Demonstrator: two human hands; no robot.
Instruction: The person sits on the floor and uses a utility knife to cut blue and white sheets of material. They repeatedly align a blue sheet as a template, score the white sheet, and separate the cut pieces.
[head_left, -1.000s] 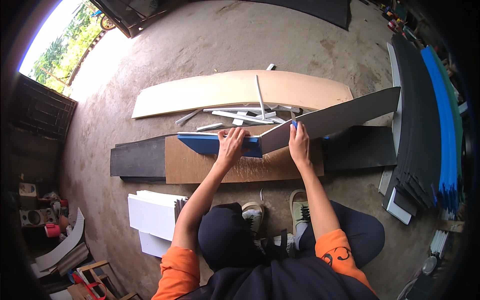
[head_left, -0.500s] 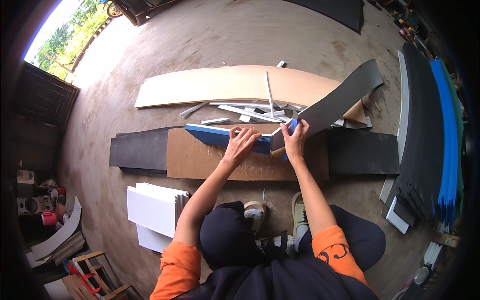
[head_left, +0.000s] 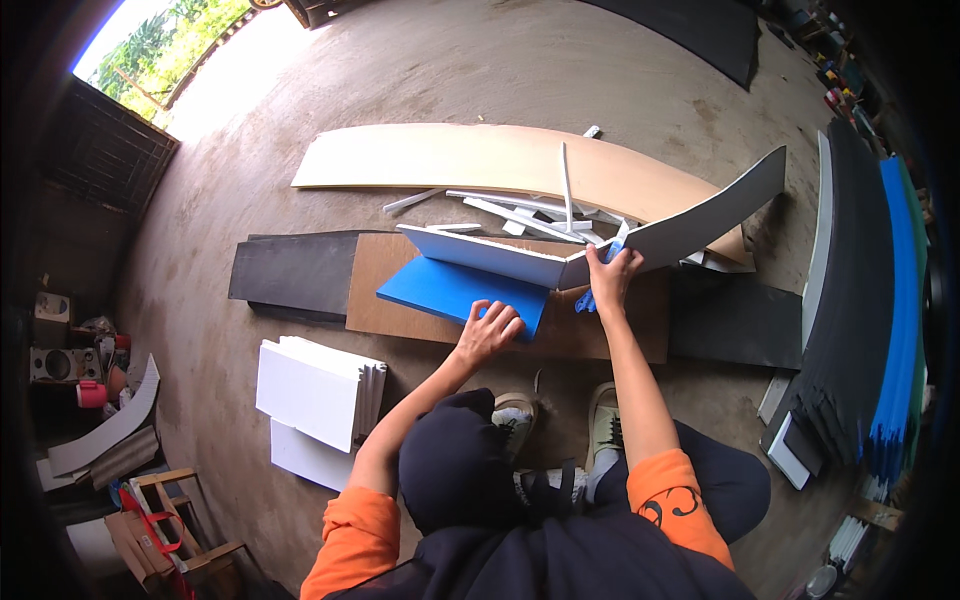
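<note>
My left hand grips the near edge of a bright blue foam sheet, its fingers curled over the edge. The sheet leans down over a brown board. Behind it stands a pale grey-white panel on its edge. My right hand is closed around a cutter-like tool with blue wrapping; a pale narrow end sticks up past the fingers. That hand is beside the lower end of a long curved strip, grey-white on this side, rising to the far right. Whether it also grips the strip is hidden.
White offcuts lie beyond the brown board, before a long beige sheet. Dark sheets extend under the board. Stacked white panels stand near left. Black sheets and blue sheets lie along the right.
The blue sheet has swung down toward me from nearly upright, apart from the pale panel behind. My left hand has moved nearer with it. The long strip has turned, showing its paler side.
</note>
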